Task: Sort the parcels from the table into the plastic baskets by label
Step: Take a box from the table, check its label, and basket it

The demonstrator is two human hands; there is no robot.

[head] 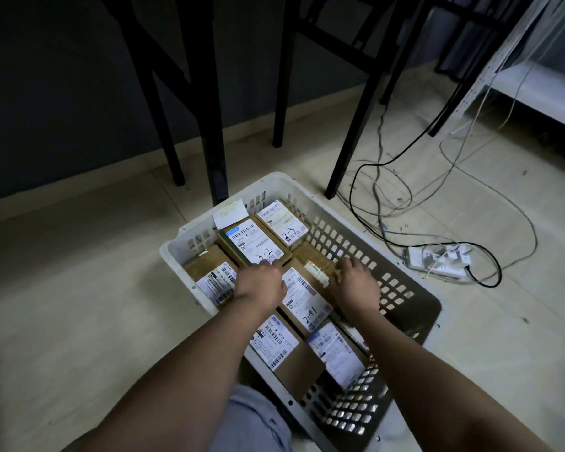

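1. Floor [79,288]: pale tiles; black table legs [212,125] stand on it, with tangled cables [388,190] and a white power strip [437,259] to the right.
2. White plastic basket [320,203]: rests on the floor, perforated walls, filled with brown parcels.
3. Parcels: labels face up; handwritten marks read "3-2" [258,246], "2-3" [284,223] and "2-1" [307,305].
4. Left hand [261,283]: inside the basket, fingers extended onto the "3-2" parcel.
5. Right hand [354,282]: fingers spread flat on a parcel [313,256] near the right wall; holds nothing.
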